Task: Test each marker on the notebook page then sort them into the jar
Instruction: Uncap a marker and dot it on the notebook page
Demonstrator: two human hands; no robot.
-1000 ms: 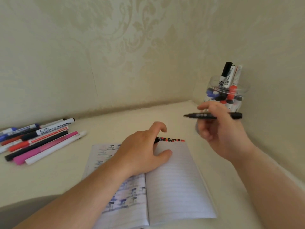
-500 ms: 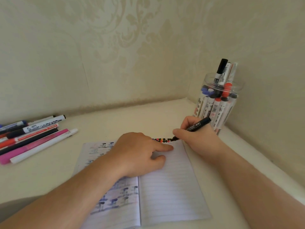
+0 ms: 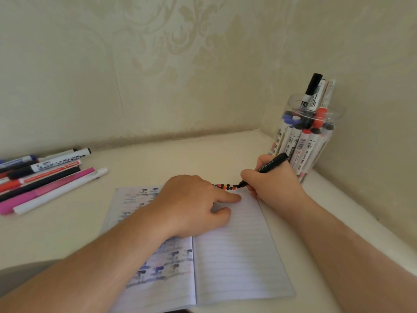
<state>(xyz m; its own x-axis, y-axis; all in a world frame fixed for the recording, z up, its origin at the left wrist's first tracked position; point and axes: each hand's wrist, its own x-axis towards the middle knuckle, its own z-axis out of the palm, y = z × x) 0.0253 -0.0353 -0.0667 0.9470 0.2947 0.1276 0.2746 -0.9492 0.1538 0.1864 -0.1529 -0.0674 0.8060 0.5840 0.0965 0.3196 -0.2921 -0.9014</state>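
Observation:
An open lined notebook (image 3: pixel 239 251) lies on the cream table, with a row of black and red dots (image 3: pixel 225 186) along the top of its right page. My right hand (image 3: pixel 273 184) grips a thin black marker (image 3: pixel 268 167), its tip touching the right end of that row. My left hand (image 3: pixel 194 204) rests on the page, index finger stretched toward the dots, holding the notebook flat. A clear plastic jar (image 3: pixel 304 141) full of markers stands in the corner just behind my right hand.
Several loose markers (image 3: pixel 45 179) in black, red, blue, pink and white lie in a group at the table's left. Patterned walls meet behind the jar. The table's right edge runs along the wall beside my right forearm.
My right hand came down from in front of the jar with the black marker and set its tip at the dotted row. My left hand stretched its index finger along the page.

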